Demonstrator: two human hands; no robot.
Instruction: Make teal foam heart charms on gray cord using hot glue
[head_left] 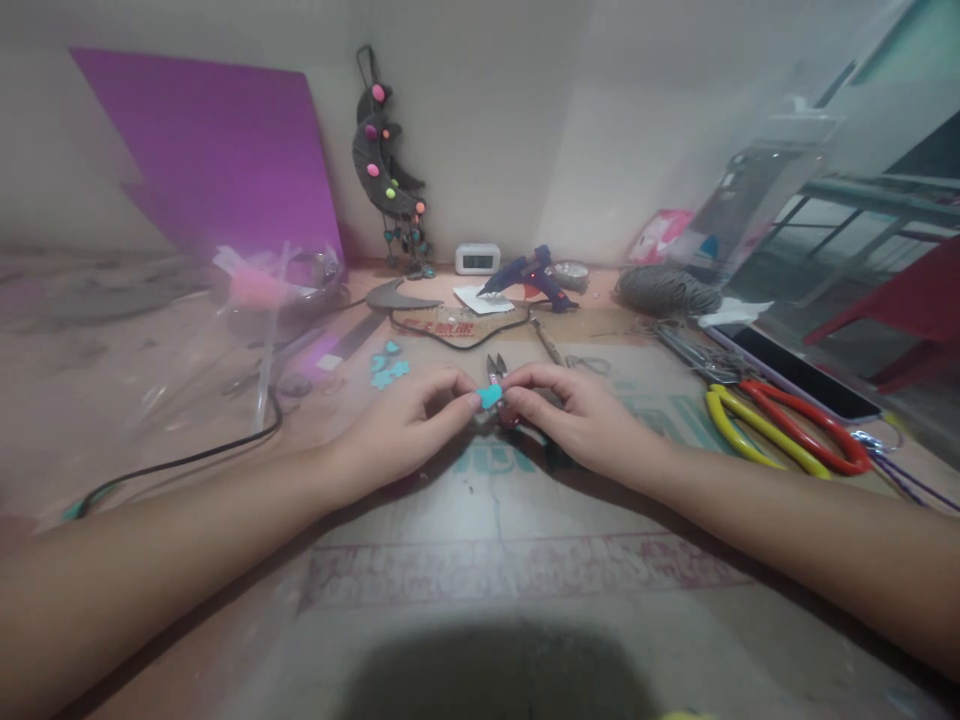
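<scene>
A small turquoise piece (pixel 490 397), soft-looking like felt or foam, is pinched between my two hands at the middle of the table. My left hand (pixel 412 420) has thumb and forefinger closed on its left end. On the right end, the thumb and forefinger of my right hand (pixel 574 415) are closed too. Thread snips (pixel 495 368) lie behind the piece, blades pointing away, their handle partly hidden by my fingers. Several turquoise cut shapes (pixel 390 368) lie beyond my left hand.
At the back are a blue glue gun (pixel 525 275), a white digital clock (pixel 478 259) and a grey crescent (pixel 401 298). Scissors with red and yellow handles (pixel 806 425), a phone (pixel 799 370) and grey yarn (pixel 667 291) lie right. A black cord (pixel 180 458) crosses left.
</scene>
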